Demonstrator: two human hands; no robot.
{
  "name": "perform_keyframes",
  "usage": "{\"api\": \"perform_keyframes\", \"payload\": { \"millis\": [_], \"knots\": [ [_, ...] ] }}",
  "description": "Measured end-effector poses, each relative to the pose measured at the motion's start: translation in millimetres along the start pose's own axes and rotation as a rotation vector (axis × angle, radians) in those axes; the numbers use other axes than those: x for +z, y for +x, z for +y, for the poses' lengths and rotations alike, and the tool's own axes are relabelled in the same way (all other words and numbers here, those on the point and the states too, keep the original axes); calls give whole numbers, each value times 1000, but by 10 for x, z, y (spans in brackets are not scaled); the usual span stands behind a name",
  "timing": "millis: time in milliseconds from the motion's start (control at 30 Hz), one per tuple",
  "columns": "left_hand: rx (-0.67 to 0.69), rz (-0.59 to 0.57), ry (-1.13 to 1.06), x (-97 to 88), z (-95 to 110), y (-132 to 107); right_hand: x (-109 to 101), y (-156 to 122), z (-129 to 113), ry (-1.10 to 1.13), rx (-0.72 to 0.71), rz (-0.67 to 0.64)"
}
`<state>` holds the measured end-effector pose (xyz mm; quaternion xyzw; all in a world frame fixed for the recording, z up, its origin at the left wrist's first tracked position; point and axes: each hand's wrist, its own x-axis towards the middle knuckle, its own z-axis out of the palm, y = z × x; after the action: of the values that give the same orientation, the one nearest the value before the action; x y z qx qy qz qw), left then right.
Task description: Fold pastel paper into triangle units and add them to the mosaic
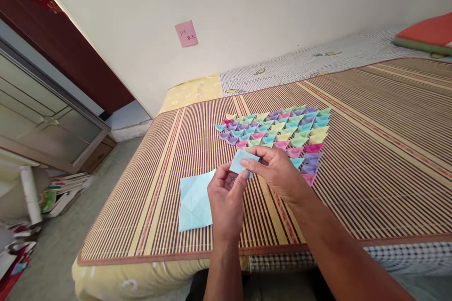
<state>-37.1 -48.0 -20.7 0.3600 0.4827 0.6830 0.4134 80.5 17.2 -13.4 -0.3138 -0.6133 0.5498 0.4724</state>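
Between my two hands is a small folded piece of light blue paper (237,162), raised above the bamboo mat (158,225). My left hand (228,193) pinches its lower edge with thumb and fingers. From the right, my right hand (273,169) grips its other side, the thumb lying flat across the front. Left of my left hand lies a larger light blue sheet (195,202) with fold creases, partly covered by that hand. Beyond my hands, rows of small folded paper pieces (277,127) in blue, purple, pink, green and yellow stand on the mat.
A pink note (186,34) with handwriting is stuck on the wall. A red and green folded item (427,33) lies at the far right of the bed. On the floor at left are papers and boxes (63,193), below a glass-panelled door (49,117).
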Motion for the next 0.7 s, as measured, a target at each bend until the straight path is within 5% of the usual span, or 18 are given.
{"api": "perform_keyframes", "payload": {
  "millis": [167, 700],
  "knots": [
    [-6, 48, 65, -31, -1, -5, 34, 2, 16, 9, -5, -5],
    [-42, -89, 214, -104, -16, 10, 72, -15, 10, 30, -46, 23]
  ]
}}
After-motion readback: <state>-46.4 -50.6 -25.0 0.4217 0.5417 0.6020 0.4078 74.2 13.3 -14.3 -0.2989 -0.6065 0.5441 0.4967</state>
